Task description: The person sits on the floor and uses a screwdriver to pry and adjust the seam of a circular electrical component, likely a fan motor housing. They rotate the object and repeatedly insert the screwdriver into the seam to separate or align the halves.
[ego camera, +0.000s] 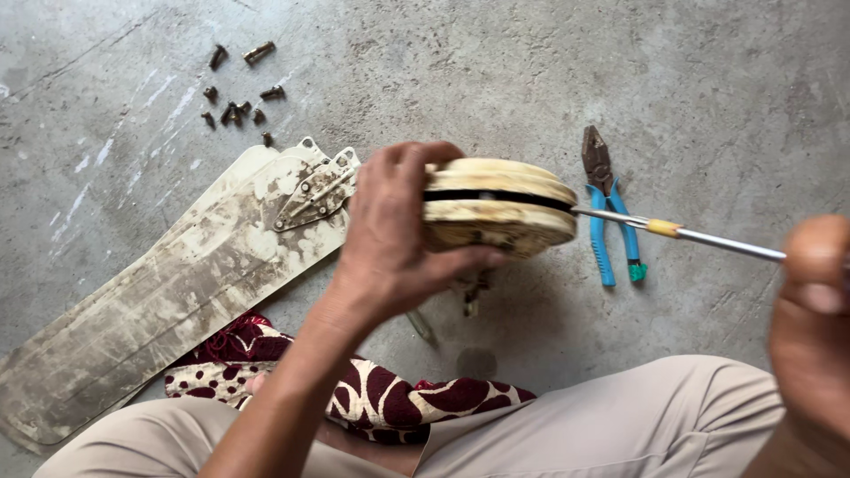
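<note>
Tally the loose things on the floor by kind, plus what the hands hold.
Screws, dark, scattered: about 10
Fan blades, dirty cream, stacked: at least 2
Pliers, blue handles: 1
Patterned cloth, maroon and cream: 1
Round motor housing, in left hand: 1
Screwdriver, in right hand: 1
Total: about 16

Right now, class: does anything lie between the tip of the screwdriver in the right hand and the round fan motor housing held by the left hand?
Nothing visible does. The screwdriver, gripped by the right hand, already reaches the dark seam of the fan motor housing, which the left hand steadies. The blue-handled pliers lie on the floor beneath the shaft, not in its way.
</note>
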